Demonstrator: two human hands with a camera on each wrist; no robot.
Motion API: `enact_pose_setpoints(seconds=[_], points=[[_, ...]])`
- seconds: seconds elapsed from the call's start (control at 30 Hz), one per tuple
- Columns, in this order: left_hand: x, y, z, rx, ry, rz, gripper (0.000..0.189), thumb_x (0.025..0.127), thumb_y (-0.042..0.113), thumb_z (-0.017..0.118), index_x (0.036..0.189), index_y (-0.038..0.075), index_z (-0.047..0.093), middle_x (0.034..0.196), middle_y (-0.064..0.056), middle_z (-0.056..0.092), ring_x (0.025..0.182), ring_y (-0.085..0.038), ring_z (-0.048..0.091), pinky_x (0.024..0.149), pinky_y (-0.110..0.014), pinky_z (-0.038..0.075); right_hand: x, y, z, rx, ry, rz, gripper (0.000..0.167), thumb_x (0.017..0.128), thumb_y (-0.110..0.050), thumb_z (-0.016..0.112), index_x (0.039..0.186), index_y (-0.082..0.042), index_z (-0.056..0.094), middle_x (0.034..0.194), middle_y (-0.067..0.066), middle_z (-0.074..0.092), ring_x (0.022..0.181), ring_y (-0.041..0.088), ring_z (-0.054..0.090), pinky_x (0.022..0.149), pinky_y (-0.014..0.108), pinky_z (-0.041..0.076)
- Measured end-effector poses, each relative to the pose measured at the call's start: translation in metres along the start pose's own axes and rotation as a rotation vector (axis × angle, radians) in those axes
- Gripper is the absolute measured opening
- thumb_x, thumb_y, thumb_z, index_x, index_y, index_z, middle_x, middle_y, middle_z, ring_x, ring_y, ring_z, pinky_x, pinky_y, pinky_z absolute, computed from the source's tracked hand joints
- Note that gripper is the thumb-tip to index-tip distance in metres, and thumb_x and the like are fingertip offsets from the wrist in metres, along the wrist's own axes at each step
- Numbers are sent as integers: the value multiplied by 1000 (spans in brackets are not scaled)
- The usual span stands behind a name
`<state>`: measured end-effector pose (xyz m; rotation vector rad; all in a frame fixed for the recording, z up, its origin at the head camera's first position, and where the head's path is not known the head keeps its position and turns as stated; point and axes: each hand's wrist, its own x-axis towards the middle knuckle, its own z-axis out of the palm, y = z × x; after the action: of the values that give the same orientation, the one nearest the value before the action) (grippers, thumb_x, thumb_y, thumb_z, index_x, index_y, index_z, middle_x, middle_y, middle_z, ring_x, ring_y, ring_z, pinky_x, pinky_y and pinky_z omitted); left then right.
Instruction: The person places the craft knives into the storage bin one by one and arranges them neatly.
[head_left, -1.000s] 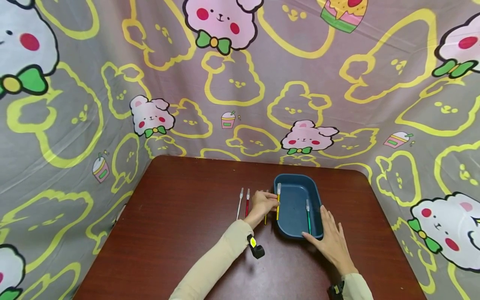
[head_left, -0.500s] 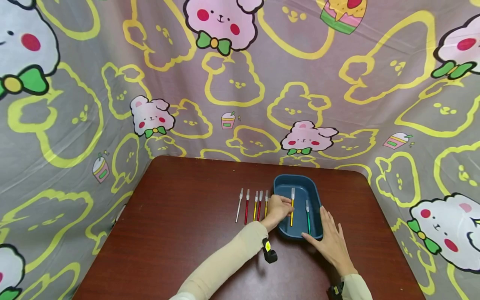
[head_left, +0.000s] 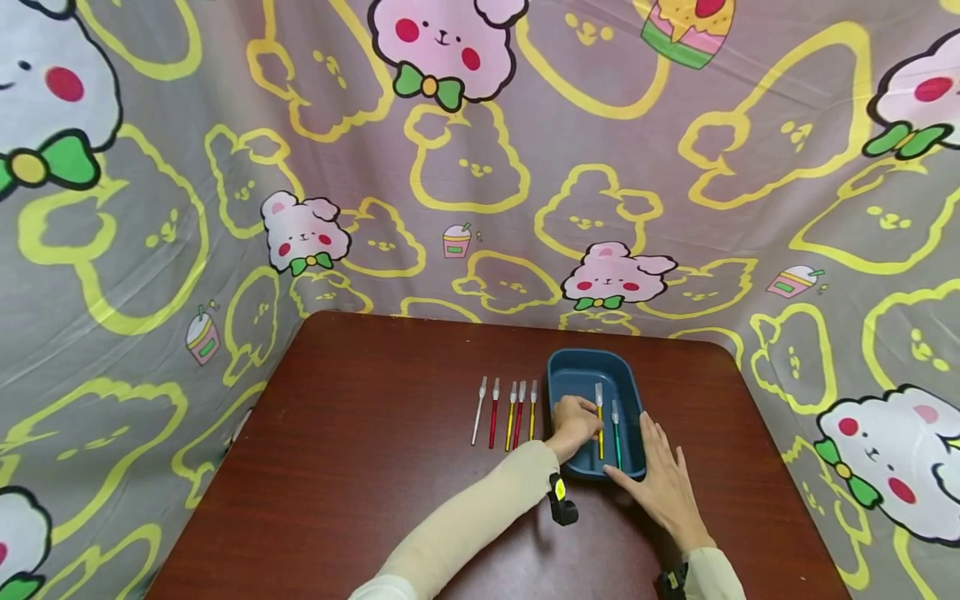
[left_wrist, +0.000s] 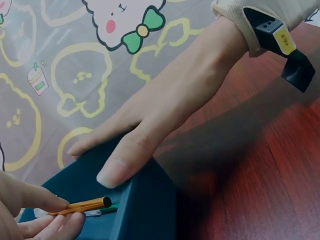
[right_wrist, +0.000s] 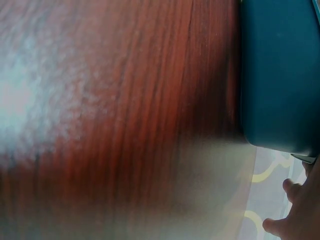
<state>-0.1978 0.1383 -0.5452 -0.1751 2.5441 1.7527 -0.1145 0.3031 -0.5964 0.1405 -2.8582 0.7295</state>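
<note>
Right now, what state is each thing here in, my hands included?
Blue rounded rectangular tray: upright, open.
Slim yellow clear-tipped tool: pinched in left hand; contact with tray floor unclear.
Slim green clear-tipped tool: lying in tray.
Five slim pale, red and yellow clear-tipped tools: lying side by side on brown wooden table.
Right hand: touching tray, fingers extended.
Grey cartoon-print cloth: hanging.

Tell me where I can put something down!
The table is bare between its left edge and the white capped tool, and behind the tool row. Another free patch lies right of the right hand. It's crowded in the blue tray, around the left hand.
</note>
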Motion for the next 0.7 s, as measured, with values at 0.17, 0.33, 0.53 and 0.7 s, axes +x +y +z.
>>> enact_pose_setpoints(seconds=[0.17, 0.33, 0.53, 0.7], points=[[-4, 6, 1, 1, 4, -34, 21, 70, -14, 83, 82, 2, 78, 50, 3, 64, 35, -8, 58, 38, -20, 47, -1, 0, 0, -1, -4, 3, 116, 88, -58, 78, 170, -8, 13, 170, 26, 27, 153, 52, 26, 115, 78, 17], [-1, -4, 15, 65, 19, -42, 22, 69, -12, 86, 80, 6, 78, 46, 3, 59, 34, -8, 56, 40, -20, 46, -2, 0, 0, 3, 0, 0, 116, 88, -57, 78, 170, -9, 11, 169, 26, 27, 152, 52, 26, 115, 79, 17], [1, -14, 27, 76, 26, -65, 24, 68, -11, 87, 77, 10, 77, 44, 5, 57, 32, -5, 47, 42, -21, 47, -3, -1, 0, 9, -8, 0, 116, 89, -58, 77, 170, -9, 10, 170, 26, 26, 153, 52, 25, 116, 78, 16], [3, -19, 35, 41, 22, -56, 24, 67, -14, 83, 76, 8, 76, 45, 4, 56, 31, -4, 46, 36, -21, 42, -3, -1, 0, 12, -7, 3, 116, 89, -57, 78, 170, -8, 11, 170, 27, 26, 153, 52, 25, 116, 78, 16]])
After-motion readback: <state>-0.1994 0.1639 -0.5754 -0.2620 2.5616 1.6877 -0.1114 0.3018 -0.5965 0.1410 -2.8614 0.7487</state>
